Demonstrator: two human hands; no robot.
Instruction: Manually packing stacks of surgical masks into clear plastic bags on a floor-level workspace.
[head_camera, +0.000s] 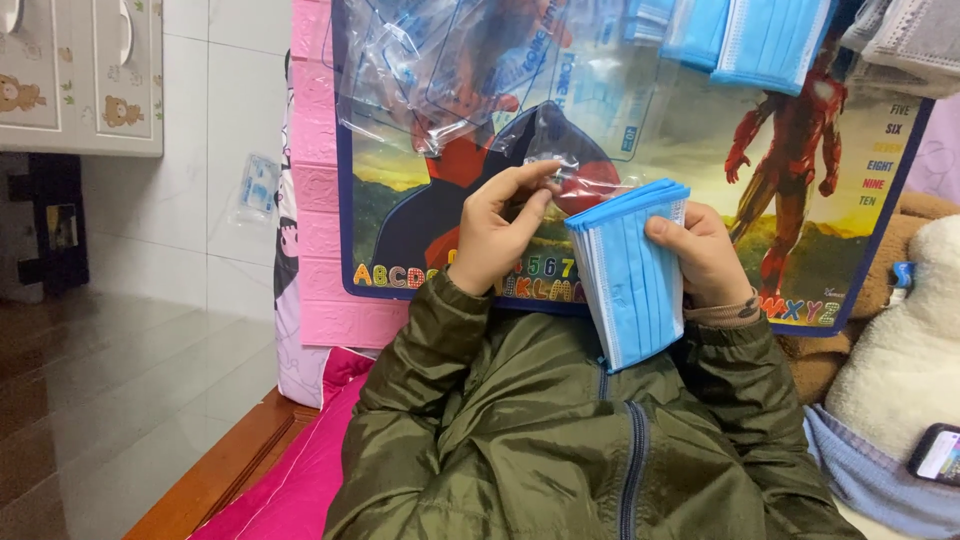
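My right hand (700, 255) grips a thick stack of light blue face masks (630, 270), held upright over my lap. My left hand (495, 230) pinches the edge of a clear plastic bag (560, 150) just left of the stack's top. The bag lies on a colourful picture board (850, 200) with letters along its lower edge. Both arms wear olive green jacket sleeves (440, 370).
More clear plastic bags (440, 70) are piled on the board's upper left, and more blue masks (760, 35) lie at its top. A plush toy (900, 350) and a phone (937, 455) sit at the right. A pink cloth (300, 470) and a wooden edge (220, 470) lie at the lower left.
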